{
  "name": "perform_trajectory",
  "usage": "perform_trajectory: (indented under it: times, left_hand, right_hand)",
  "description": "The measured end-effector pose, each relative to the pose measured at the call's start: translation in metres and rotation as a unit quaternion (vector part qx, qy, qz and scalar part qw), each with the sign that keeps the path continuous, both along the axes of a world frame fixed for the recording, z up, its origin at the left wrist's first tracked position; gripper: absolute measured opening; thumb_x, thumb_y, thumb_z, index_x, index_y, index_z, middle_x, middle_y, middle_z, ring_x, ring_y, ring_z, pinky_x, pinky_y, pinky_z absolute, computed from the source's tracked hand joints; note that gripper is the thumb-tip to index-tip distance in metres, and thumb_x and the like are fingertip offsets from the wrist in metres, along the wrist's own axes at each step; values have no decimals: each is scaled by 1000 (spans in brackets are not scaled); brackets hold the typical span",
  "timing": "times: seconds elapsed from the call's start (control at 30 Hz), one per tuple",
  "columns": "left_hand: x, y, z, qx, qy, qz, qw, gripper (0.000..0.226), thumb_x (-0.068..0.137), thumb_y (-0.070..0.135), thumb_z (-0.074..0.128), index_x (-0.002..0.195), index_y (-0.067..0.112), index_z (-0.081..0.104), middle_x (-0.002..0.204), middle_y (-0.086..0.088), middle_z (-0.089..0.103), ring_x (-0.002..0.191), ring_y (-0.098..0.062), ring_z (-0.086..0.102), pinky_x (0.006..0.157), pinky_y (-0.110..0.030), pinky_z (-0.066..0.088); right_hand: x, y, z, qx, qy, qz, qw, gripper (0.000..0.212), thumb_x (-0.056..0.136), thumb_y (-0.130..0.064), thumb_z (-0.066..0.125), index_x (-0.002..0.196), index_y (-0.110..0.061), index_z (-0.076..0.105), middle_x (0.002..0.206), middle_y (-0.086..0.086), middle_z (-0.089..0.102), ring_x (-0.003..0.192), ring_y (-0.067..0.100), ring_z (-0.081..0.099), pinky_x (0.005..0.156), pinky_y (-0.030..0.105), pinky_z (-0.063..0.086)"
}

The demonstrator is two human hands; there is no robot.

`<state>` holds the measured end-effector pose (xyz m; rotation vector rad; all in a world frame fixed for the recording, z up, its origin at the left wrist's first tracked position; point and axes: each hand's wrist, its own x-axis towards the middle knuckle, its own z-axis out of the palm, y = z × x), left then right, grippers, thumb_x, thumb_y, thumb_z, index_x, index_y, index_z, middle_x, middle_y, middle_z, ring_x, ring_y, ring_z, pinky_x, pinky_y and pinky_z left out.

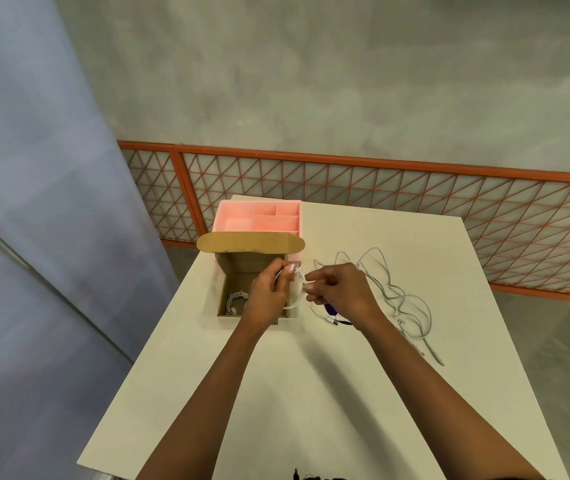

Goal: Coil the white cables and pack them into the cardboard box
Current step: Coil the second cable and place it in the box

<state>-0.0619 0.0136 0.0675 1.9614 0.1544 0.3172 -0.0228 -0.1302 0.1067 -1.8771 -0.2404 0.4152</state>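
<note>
An open cardboard box (pixel 231 268) stands at the table's left edge, its lid flap folded back. One coiled white cable (pixel 236 301) lies in its bottom left corner. My left hand (pixel 269 292) hovers over the box's right side, shut on loops of a white cable (pixel 296 299). Just to the right, my right hand (pixel 337 289) pinches the same cable's loose end. More white cables (pixel 398 296) sprawl uncoiled on the table to the right of my hands.
A pink divided organizer tray (pixel 238 220) stands right behind the box. A purple strap (pixel 332 311) lies under my right wrist. The white table (pixel 311 393) ends close to the box's left side. An orange mesh fence (pixel 380 192) runs behind.
</note>
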Motion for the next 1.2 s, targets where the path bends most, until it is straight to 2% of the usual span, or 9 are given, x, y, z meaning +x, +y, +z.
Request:
perform_trajectory:
  times: [0.13, 0.33, 0.5, 0.67, 0.73, 0.87, 1.03, 1.13, 1.2]
  left_hand:
    - [1, 1, -7, 37, -8, 18, 999, 17, 100, 24, 43, 89, 16, 52, 70, 7, 54, 65, -10, 49, 61, -25, 40]
    - [-1, 3, -10, 63, -17, 28, 997, 21, 101, 24, 42, 87, 10, 51, 69, -1, 54, 59, -12, 46, 54, -23, 36]
    - [-1, 8, -14, 56, -26, 23, 998, 21, 100, 24, 43, 91, 8, 54, 71, -5, 58, 60, -14, 47, 55, -29, 38]
    - [-2, 12, -8, 31, -30, -6, 999, 20, 100, 24, 43, 87, 15, 55, 71, 6, 58, 64, -21, 49, 59, -29, 38]
    - [-3, 12, -2, -9, -19, -27, 999, 21, 101, 23, 42, 88, 11, 54, 70, 6, 56, 63, -12, 47, 59, -25, 38]
    - [-8, 9, 8, -124, 45, -79, 988, 23, 101, 25, 39, 87, 14, 54, 61, 18, 48, 60, -1, 43, 59, -20, 40]
    - [-8, 10, 14, -193, 65, -114, 972, 26, 102, 24, 38, 89, 13, 56, 71, 7, 45, 67, -7, 40, 61, -21, 40]
    - [-8, 8, 18, -178, 70, -112, 975, 24, 101, 27, 38, 90, 21, 57, 82, 4, 53, 68, -7, 41, 61, -20, 37]
    - [-8, 6, 20, -148, 53, -111, 981, 15, 100, 27, 43, 100, 24, 57, 97, 6, 59, 81, -6, 52, 68, -19, 44]
  right_hand:
    - [-2, 5, 7, -51, -21, 20, 998, 6, 83, -5, 69, 80, -6, 64, 66, 9, 66, 56, 16, 65, 66, 28, 58]
    - [-2, 3, 18, -132, 21, 114, 984, 24, 95, -8, 54, 114, -8, 67, 69, -1, 60, 60, 11, 58, 56, 20, 39]
    - [2, -4, 21, -102, 61, 163, 979, 35, 96, -5, 49, 128, -15, 59, 73, 1, 55, 64, 13, 50, 63, 21, 41]
    - [11, -17, 21, -23, 105, 178, 978, 36, 95, 3, 46, 122, -12, 64, 62, -7, 56, 59, 7, 48, 63, 21, 41]
    - [17, -22, 23, 6, 117, 176, 977, 34, 95, 5, 44, 118, -8, 65, 57, -12, 57, 58, 4, 47, 56, 14, 39]
    - [26, -27, 26, 63, 176, 147, 971, 26, 98, 1, 42, 108, 2, 66, 63, -2, 52, 52, 3, 44, 51, 13, 37]
    - [30, -29, 24, 87, 209, 105, 968, 27, 98, 0, 42, 88, -6, 67, 70, 3, 52, 58, 9, 43, 57, 16, 41]
    - [32, -29, 24, 74, 184, 103, 975, 26, 98, -1, 43, 87, -8, 67, 72, 4, 53, 61, 10, 45, 59, 16, 42]
    - [32, -29, 25, 65, 164, 108, 978, 26, 97, -2, 44, 87, -9, 67, 71, 3, 54, 66, 11, 46, 61, 18, 39]
